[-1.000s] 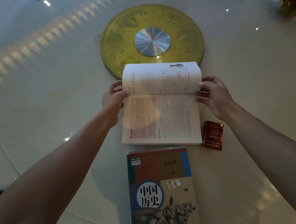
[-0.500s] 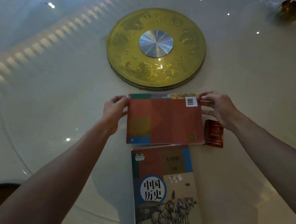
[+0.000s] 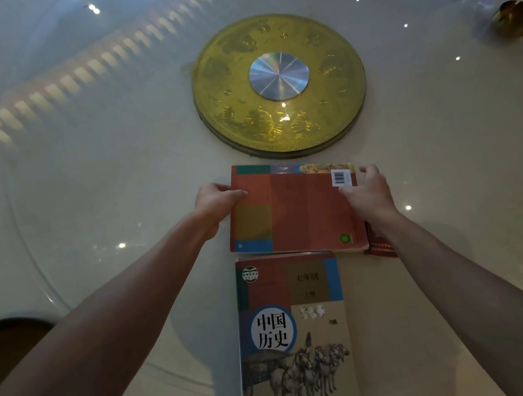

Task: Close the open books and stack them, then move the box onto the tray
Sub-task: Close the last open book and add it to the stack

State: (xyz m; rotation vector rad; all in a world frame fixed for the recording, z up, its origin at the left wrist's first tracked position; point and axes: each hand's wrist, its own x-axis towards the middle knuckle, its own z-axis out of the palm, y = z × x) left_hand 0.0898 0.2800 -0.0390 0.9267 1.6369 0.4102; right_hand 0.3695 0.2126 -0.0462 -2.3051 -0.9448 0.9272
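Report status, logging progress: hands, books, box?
Left hand, right hand gripping closed red-backed book. Unstacked. Small red box beside it, partly hidden.

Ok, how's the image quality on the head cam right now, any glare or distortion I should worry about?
Head view: dim overall, with a cool cast. The glossy table throws pinpoint light reflections and a striped glare band across the upper left. The gold tray glints near its front edge. Wide-angle distortion stretches both forearms at the bottom corners. The red book and the history book stay legible; the red box is shadowed.

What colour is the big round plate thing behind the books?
Gold, with a shiny silver disc in its middle. The head view shows it.
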